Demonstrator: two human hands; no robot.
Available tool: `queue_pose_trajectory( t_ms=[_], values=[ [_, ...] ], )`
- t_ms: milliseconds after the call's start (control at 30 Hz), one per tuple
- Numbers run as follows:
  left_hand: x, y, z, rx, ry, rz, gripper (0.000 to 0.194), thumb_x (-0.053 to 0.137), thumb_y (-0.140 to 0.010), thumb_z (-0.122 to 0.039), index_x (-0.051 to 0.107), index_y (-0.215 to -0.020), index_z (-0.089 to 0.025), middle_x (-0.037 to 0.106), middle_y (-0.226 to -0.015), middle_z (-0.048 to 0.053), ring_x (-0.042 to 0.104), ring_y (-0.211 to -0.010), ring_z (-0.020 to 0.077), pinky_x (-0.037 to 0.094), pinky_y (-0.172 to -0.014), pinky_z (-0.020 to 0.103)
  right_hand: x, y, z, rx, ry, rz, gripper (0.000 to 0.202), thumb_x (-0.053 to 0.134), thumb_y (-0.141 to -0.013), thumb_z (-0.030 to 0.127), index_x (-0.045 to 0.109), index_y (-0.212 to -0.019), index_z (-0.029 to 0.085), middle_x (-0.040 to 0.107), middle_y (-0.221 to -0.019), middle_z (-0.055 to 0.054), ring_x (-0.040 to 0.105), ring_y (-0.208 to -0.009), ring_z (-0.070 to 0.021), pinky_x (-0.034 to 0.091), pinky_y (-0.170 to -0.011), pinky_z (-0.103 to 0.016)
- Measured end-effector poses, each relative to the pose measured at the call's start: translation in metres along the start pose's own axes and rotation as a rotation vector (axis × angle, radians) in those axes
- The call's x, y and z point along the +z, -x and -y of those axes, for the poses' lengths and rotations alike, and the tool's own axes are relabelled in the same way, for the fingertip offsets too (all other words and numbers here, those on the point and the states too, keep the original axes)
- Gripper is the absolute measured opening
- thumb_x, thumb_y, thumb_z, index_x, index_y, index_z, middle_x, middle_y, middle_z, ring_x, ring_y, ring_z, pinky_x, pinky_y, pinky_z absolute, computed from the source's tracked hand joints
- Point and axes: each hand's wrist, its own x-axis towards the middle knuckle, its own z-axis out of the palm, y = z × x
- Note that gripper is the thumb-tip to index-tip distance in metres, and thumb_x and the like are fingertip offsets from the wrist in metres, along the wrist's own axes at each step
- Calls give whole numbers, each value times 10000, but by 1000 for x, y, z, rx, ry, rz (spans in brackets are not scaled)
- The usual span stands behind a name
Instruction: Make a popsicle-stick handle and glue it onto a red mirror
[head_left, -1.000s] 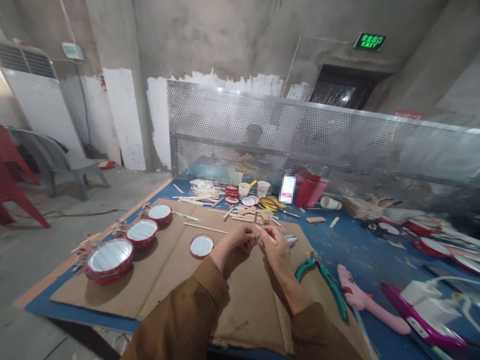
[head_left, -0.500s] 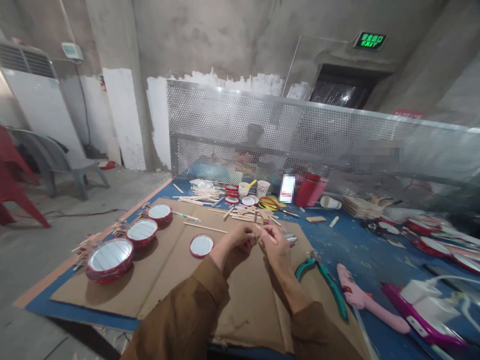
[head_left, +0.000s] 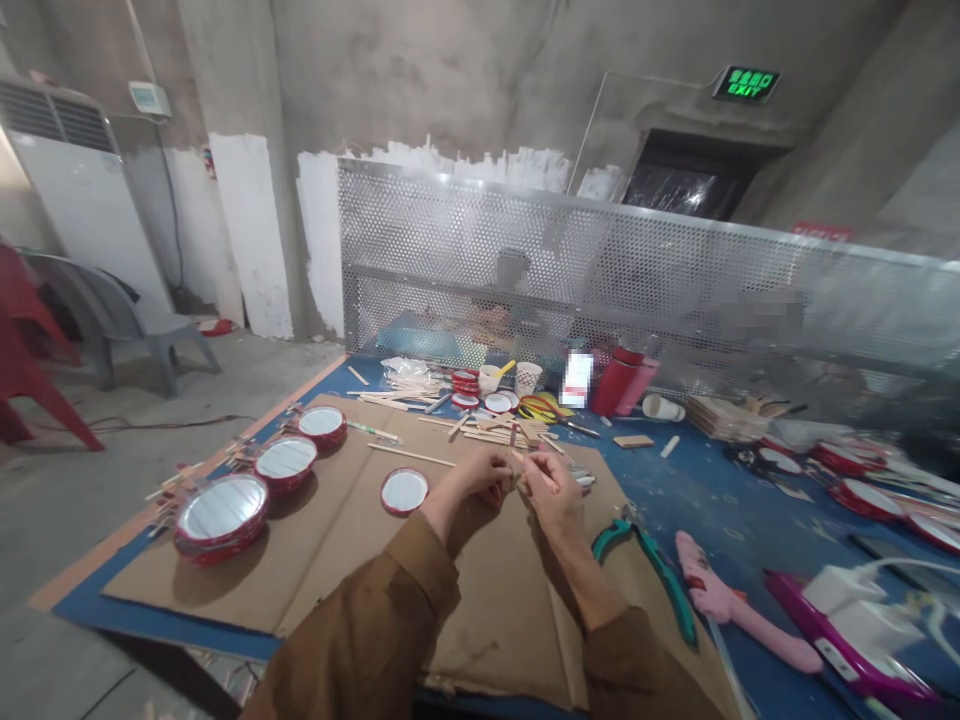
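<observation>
My left hand [head_left: 480, 475] and my right hand [head_left: 553, 488] meet fingertip to fingertip above the cardboard sheet [head_left: 330, 560]. Both are closed in a pinch on something small and pale, too small to make out. A bit of red shows under the left fingers, mostly hidden. Left of my left hand lies a round red-rimmed disc [head_left: 405, 491] with a pale face. Thin wooden sticks [head_left: 491, 432] are scattered just beyond my fingers. Teal-handled pliers [head_left: 660, 575] rest to the right of my right forearm.
Stacks of red-rimmed discs [head_left: 223, 512] stand along the left. A pink glue gun [head_left: 731, 600] and a purple power strip [head_left: 832, 635] lie at right. At the back are paper cups [head_left: 528, 377], a phone [head_left: 577, 380], a red bottle [head_left: 617, 380] and a perforated metal screen [head_left: 435, 240].
My hands stay together at nearly the same spot, with only a slight shift of the fingers. The whole view has moved very slightly.
</observation>
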Motion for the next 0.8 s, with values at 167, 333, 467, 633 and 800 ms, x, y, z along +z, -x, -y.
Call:
queue_pose_trajectory(
  t_ms=[167,333,467,633,800],
  values=[
    [0,2,-1,12,20,-9,143,536,-714,-97,508,-587,-155,510,-524,-24,447,-457,81,323,-464,193,-2,-3,-9,73,-33,6,507,610,-772,695,656,-806,191,580,-565,11,521,-531,-155,417,-534,-268],
    [-1,1,0,-20,-1,21,126,547,-729,-120,529,-610,-157,512,-514,-26,466,-443,93,344,-457,202,-2,-1,0,62,-17,11,512,609,-763,703,653,-785,193,579,-572,10,519,-542,-158,410,-531,-269],
    [0,-3,3,-14,0,-6,147,588,-728,-150,519,-599,-160,510,-506,-28,459,-439,88,335,-452,195,0,0,5,43,-14,3,504,599,-763,696,650,-753,195,562,-547,13,498,-527,-156,397,-519,-270],
    [-1,-7,7,10,7,18,181,606,-732,-162,511,-578,-156,494,-494,-38,447,-429,74,328,-447,181,-1,-1,5,34,-38,12,466,619,-749,663,641,-725,198,572,-542,7,508,-507,-155,399,-501,-267],
    [-3,-7,10,4,11,41,139,600,-730,-161,545,-604,-146,532,-518,-15,481,-453,89,354,-460,190,0,0,6,62,-40,-30,499,604,-748,693,645,-752,196,584,-556,3,518,-517,-157,415,-513,-272]
  ],
)
